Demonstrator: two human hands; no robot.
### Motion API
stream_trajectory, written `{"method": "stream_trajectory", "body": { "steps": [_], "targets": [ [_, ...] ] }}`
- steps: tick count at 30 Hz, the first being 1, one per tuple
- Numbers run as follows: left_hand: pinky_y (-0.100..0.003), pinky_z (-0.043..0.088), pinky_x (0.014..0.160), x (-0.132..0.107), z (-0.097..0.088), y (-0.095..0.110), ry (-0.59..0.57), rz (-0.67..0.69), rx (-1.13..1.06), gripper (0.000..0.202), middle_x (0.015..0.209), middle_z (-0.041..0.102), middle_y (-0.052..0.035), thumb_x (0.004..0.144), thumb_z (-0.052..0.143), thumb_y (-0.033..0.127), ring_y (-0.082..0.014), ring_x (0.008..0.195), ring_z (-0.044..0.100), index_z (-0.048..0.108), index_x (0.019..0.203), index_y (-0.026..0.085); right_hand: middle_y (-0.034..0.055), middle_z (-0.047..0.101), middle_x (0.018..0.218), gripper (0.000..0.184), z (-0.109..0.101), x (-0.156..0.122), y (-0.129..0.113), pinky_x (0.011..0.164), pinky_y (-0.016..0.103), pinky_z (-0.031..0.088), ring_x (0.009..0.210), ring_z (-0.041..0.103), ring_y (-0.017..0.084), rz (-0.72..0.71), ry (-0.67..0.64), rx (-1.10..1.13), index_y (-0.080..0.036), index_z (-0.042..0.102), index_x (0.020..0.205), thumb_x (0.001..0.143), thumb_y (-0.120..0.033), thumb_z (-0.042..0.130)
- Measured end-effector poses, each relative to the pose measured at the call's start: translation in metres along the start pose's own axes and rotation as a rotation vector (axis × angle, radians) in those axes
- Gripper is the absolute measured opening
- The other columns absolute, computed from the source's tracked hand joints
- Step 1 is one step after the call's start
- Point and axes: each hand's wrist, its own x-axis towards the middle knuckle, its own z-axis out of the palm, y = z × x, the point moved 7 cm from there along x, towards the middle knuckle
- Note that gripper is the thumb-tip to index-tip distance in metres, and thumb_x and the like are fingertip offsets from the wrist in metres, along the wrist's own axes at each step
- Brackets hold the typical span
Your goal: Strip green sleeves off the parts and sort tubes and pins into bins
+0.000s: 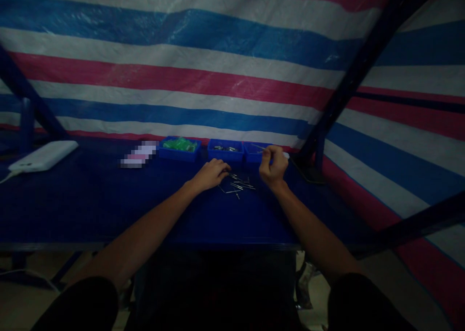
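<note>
Loose thin metal rods (240,184) lie in a small pile on the dark blue table (232,219). My left hand (211,174) rests at the pile's left edge, fingers curled down onto the nearest pieces. What its fingertips grip, if anything, is hidden. Raised in front of the right-hand blue bin, my right hand (273,165) is closed in a pinch. A thin metal rod (257,146) appears to stick out from it to the left, over the bin (248,157).
Beside that bin stand a blue bin (225,157) of small metal parts and another (178,156) of green pieces. Further left lie a blurred-out flat item (140,155) and a white power bank (45,156) with a cable. A dark flat object (308,171) lies right, near the frame post (319,149).
</note>
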Motion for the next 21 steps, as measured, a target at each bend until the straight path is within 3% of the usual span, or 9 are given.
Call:
{"method": "stream_trajectory", "body": {
  "steps": [2, 5, 8, 11, 16, 21],
  "targets": [
    [-0.038, 0.037, 0.085, -0.002, 0.005, -0.003, -0.04, -0.015, 0.048, 0.017, 0.1, 0.059, -0.0062, 0.081, 0.053, 0.025, -0.024, 0.1, 0.048, 0.061, 0.095, 0.021, 0.0065, 0.061, 0.069, 0.029, -0.001, 0.007, 0.026, 0.065, 0.031, 0.04, 0.065, 0.057, 0.019, 0.15, 0.002, -0.159, -0.017, 0.054, 0.085, 0.091, -0.033, 0.032],
    [-0.04, 0.036, 0.083, -0.003, 0.007, -0.005, -0.083, -0.043, 0.098, 0.013, 0.099, 0.058, -0.0062, 0.081, 0.052, 0.025, -0.0249, 0.098, 0.048, 0.062, 0.088, 0.021, 0.0129, 0.065, 0.075, 0.029, 0.016, 0.0, 0.061, 0.069, 0.036, 0.039, 0.073, 0.061, 0.025, 0.349, -0.308, -0.443, -0.012, 0.054, 0.099, 0.087, -0.034, 0.04],
    [-0.04, 0.036, 0.082, -0.003, 0.008, -0.005, -0.111, -0.058, 0.121, 0.013, 0.097, 0.057, -0.0071, 0.082, 0.048, 0.023, -0.0246, 0.097, 0.047, 0.06, 0.084, 0.019, 0.0165, 0.067, 0.079, 0.036, 0.026, -0.017, 0.069, 0.07, 0.037, 0.039, 0.075, 0.062, 0.028, 0.395, -0.528, -0.545, -0.009, 0.053, 0.108, 0.084, -0.035, 0.046],
    [-0.041, 0.035, 0.082, -0.002, 0.01, -0.004, -0.114, -0.062, 0.112, 0.013, 0.094, 0.057, -0.0077, 0.082, 0.046, 0.02, -0.0249, 0.096, 0.047, 0.058, 0.08, 0.018, 0.0101, 0.067, 0.077, 0.035, 0.036, -0.028, 0.047, 0.065, 0.031, 0.04, 0.07, 0.062, 0.023, 0.334, -0.585, -0.374, -0.014, 0.052, 0.111, 0.087, -0.038, 0.043],
    [-0.036, 0.039, 0.079, 0.002, 0.003, -0.005, -0.043, -0.075, 0.003, 0.013, 0.089, 0.059, -0.0069, 0.084, 0.041, 0.016, -0.0217, 0.09, 0.051, 0.054, 0.082, 0.017, 0.0025, 0.063, 0.07, 0.027, 0.057, -0.037, -0.012, 0.062, 0.025, 0.039, 0.064, 0.058, 0.016, 0.086, -0.681, 0.027, -0.018, 0.055, 0.105, 0.088, -0.036, 0.043],
    [-0.026, 0.043, 0.072, 0.005, -0.011, -0.006, 0.066, -0.065, -0.148, 0.013, 0.082, 0.059, -0.0028, 0.087, 0.036, 0.014, -0.0145, 0.078, 0.055, 0.049, 0.09, 0.017, 0.0021, 0.063, 0.076, 0.019, 0.061, -0.043, -0.027, 0.067, 0.024, 0.04, 0.07, 0.058, 0.014, -0.014, -0.716, 0.103, -0.018, 0.057, 0.099, 0.084, -0.027, 0.051]
  ]
}}
